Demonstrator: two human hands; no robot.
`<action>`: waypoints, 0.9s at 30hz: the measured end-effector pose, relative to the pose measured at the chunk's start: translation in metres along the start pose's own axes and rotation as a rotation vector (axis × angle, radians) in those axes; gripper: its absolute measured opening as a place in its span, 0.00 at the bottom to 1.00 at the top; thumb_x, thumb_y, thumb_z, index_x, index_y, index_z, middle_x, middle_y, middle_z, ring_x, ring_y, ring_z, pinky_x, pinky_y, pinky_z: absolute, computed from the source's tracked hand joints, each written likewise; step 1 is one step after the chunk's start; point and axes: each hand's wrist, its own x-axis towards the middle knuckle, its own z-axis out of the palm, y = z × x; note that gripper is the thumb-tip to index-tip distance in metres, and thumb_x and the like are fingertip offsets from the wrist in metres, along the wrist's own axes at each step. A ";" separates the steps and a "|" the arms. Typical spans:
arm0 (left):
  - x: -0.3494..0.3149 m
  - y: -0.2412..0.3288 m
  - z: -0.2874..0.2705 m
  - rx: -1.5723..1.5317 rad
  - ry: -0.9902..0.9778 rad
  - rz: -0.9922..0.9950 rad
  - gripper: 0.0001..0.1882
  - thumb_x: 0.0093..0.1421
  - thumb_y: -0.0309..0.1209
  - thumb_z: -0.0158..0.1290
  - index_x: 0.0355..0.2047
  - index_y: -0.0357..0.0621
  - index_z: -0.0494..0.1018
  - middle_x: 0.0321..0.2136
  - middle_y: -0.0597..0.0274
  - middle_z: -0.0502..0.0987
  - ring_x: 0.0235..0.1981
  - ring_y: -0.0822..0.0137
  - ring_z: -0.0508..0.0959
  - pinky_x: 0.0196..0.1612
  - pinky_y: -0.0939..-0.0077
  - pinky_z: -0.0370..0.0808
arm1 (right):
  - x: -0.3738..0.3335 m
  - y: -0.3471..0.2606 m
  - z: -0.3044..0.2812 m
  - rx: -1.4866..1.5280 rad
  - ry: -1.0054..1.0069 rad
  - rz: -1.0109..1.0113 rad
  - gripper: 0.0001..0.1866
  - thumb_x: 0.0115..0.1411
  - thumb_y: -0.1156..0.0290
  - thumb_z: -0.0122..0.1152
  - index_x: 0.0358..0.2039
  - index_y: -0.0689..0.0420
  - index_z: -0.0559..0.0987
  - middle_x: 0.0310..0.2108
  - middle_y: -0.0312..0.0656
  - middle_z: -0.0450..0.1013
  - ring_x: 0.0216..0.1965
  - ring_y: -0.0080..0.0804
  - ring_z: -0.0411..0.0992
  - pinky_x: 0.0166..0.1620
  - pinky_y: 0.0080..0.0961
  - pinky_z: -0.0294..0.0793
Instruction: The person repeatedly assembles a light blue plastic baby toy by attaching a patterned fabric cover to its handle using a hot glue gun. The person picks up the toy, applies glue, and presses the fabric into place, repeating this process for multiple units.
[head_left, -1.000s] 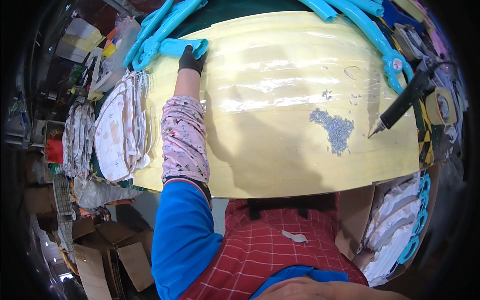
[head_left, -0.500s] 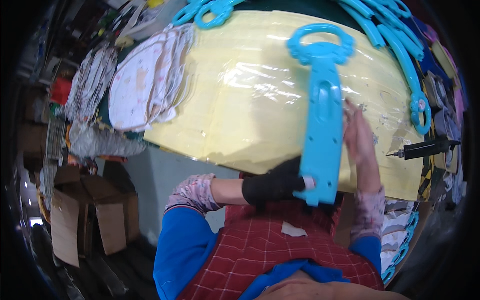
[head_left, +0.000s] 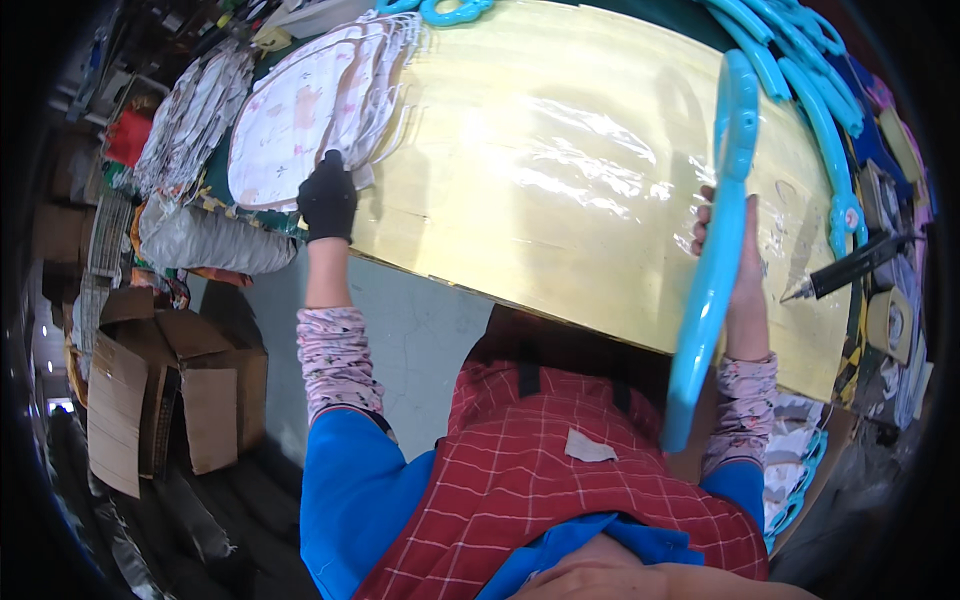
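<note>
My right hand, bare, grips a long turquoise plastic panel with a ring-shaped end. The panel is turned edge-on, its ring up and its lower end reaching past the table's near edge toward my apron. Only some of the right fingertips show, curled round the panel's left side. On the left, my left hand, in a black glove, is closed at the near edge of a stack of white printed fabric pads. Its fingertips press on the pads' edge and are partly hidden by the dark glove.
A shiny yellow sheet covers the table. More turquoise plastic parts lie along the right edge, near a black pen-shaped electric screwdriver. Another fabric pile lies far left. An open cardboard box stands on the floor at left.
My left hand has let go of the panel's lower end and moved left to the fabric stack. The panel has turned from flat-on to edge-on in my right hand.
</note>
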 end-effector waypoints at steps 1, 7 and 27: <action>0.004 0.002 -0.004 -0.062 0.063 0.035 0.07 0.57 0.32 0.52 0.36 0.48 0.71 0.25 0.56 0.78 0.24 0.51 0.80 0.28 0.56 0.75 | -0.003 -0.006 -0.018 0.061 -0.050 -0.028 0.38 0.68 0.36 0.36 0.56 0.60 0.69 0.33 0.34 0.70 0.28 0.22 0.67 0.30 0.21 0.71; 0.001 0.133 -0.106 -0.554 0.290 0.332 0.11 0.54 0.27 0.58 0.39 0.49 0.78 0.20 0.59 0.74 0.20 0.53 0.73 0.27 0.62 0.71 | -0.082 -0.009 -0.080 -0.451 0.076 -0.006 0.41 0.58 0.31 0.53 0.52 0.59 0.71 0.33 0.34 0.72 0.32 0.21 0.71 0.33 0.18 0.72; -0.075 0.292 -0.151 -0.794 -0.091 0.938 0.20 0.51 0.30 0.63 0.46 0.45 0.78 0.15 0.69 0.68 0.16 0.69 0.69 0.22 0.70 0.62 | -0.115 0.021 -0.048 -0.687 0.262 -0.023 0.27 0.62 0.51 0.63 0.50 0.62 0.75 0.40 0.36 0.74 0.42 0.22 0.70 0.46 0.23 0.71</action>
